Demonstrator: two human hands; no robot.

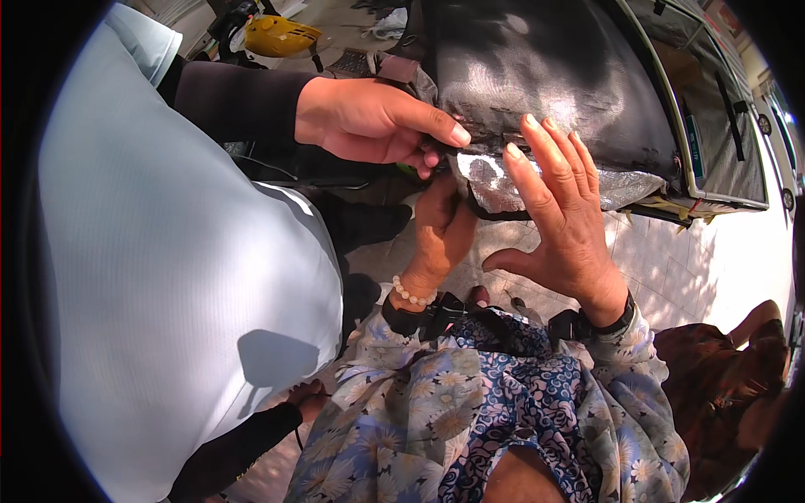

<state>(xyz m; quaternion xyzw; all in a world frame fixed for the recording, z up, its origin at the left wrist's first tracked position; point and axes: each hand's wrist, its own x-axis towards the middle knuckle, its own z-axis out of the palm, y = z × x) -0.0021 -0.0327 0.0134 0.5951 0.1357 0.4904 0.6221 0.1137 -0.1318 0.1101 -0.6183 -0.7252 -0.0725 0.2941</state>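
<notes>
While pinching the silver bag edge, left hand low under it, right hand flat, fingers wide, holding nothing; edge runs left-right, just far.

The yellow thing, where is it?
In the head view, the yellow thing sits at the top left, on the ground beyond the co-worker's dark sleeve and left of the big black bag.

A co-worker's hand blocks the left of the black insulated bag; their pale-shirted body walls that side; open tiled floor lies below right.
</notes>
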